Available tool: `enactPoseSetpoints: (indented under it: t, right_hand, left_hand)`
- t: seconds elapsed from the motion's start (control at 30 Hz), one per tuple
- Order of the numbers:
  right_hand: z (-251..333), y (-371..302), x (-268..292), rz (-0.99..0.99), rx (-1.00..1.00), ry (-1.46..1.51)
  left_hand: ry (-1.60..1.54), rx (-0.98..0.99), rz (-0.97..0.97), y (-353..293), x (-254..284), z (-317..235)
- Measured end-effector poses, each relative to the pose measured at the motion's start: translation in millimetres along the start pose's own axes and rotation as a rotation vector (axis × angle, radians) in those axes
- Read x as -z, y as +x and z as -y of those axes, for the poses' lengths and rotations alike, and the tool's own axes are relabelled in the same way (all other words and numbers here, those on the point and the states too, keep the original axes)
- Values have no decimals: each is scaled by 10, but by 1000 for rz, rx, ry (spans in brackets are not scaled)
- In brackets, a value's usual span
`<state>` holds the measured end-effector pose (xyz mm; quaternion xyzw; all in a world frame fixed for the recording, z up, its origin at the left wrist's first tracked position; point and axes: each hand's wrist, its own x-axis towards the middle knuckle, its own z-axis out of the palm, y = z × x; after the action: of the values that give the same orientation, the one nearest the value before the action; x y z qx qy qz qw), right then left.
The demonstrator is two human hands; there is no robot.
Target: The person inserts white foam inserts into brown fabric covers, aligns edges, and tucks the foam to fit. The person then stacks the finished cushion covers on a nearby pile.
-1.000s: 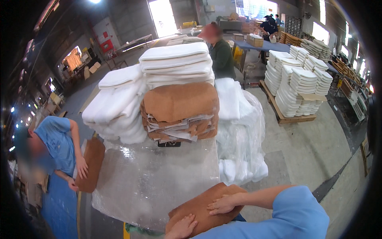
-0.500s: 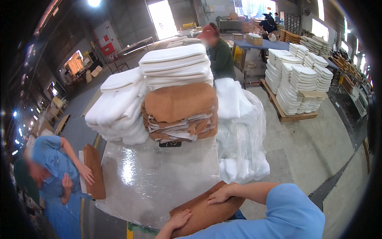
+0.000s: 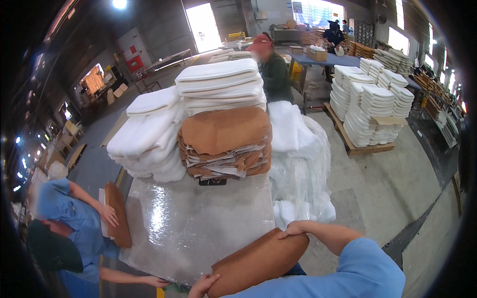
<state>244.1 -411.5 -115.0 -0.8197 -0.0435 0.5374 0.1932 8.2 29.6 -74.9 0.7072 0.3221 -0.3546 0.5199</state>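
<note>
A curved brown panel [image 3: 261, 260], apparently covered in fabric, lies tilted at the near edge of the plastic-wrapped table [image 3: 198, 223]. My left hand [image 3: 203, 285] grips its near left end, fingers partly out of sight. At its far right corner, my right hand [image 3: 294, 228] is closed over the edge, thumb on top. Beyond, on the table, stands a stack of brown fabric pieces [image 3: 224, 131] with ragged pale edges.
Piles of white padding [image 3: 218, 79] rise behind the brown stack, with plastic-wrapped padding [image 3: 303, 169] to the right. At left, a co-worker [image 3: 74, 218] holds another brown panel [image 3: 118, 213]. White pads on a pallet [image 3: 370, 146] stand at far right; another person [image 3: 278, 74] is behind the piles.
My hands have gone from lying on the brown panel's face to gripping its ends. The co-worker at left has leaned over and reached one hand to the table's near left corner.
</note>
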Motion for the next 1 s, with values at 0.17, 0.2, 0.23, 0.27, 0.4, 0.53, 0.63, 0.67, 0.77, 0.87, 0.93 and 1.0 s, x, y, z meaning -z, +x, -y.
enactPoseSetpoints:
  t: [0.17, 0.2, 0.23, 0.27, 0.4, 0.53, 0.63, 0.67, 0.77, 0.87, 0.93, 1.0]
  right_hand:
    - [490, 192, 16, 133, 25, -19]
    - [419, 176, 35, 161, 33, 15]
    - [381, 177, 51, 142, 17, 4]
    - [342, 175, 75, 122, 0, -6]
    - [102, 35, -129, 177, -45, 477]
    - [321, -131, -284, -265, 180, 855]
    - [434, -217, -593, -611, 275, 981]
    - [524, -253, -738, -575, 217, 984]
    - [834, -242, -1184, -431, 238, 1019]
    - [858, -190, -1400, -339, 351, 1130]
    - [843, -339, -1429, -260, 226, 1110]
    - [856, -336, -1384, -222, 199, 1066]
  left_hand:
    - [282, 92, -151, 250, 148, -70]
    - [379, 71, -173, 309, 120, -118]
    - [278, 90, -111, 335, 98, -138]
    - [178, 108, -48, 369, 78, -170]
    - [235, -81, 27, 333, 317, -524]
    - [552, -288, -401, 313, 812, -1458]
    - [650, -425, -669, 402, 666, -2109]
    - [696, -450, -725, 481, 548, -2098]
    - [805, -442, -868, 892, 239, -1951]
    - [833, -445, -818, 1085, -401, -1821]
    - [846, -450, -795, 1109, -519, -1728]
    - [880, -509, -791, 1137, -563, -1686]
